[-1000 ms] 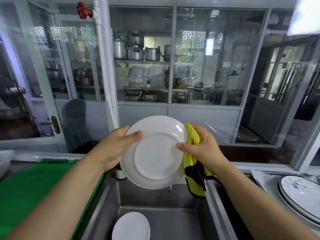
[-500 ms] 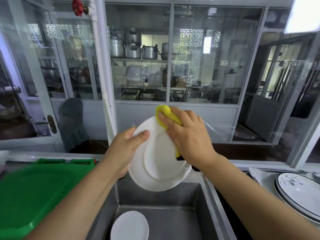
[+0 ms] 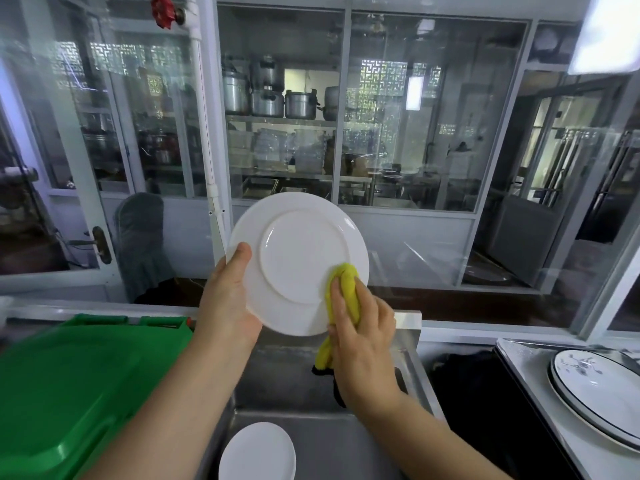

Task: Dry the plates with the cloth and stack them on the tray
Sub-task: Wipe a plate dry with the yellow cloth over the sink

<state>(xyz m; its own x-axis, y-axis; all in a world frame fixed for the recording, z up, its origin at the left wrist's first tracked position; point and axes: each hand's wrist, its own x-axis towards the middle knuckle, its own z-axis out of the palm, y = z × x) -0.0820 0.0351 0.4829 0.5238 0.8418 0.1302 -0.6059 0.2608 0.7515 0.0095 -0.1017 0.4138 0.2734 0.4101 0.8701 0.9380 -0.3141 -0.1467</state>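
We hold the white plate (image 3: 298, 263) upright above the sink (image 3: 412, 372), underside facing us: left hand (image 3: 228, 306) grips its left rim, right hand (image 3: 360, 337) presses the yellow cloth (image 3: 346, 285) at lower right; the patterned plates (image 3: 602, 393) lie nearer our right arm.

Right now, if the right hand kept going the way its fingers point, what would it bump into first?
The right hand points up and away, and its fingers already press the yellow cloth against the underside of the white plate. So the cloth and plate come first; it probably could not go further.
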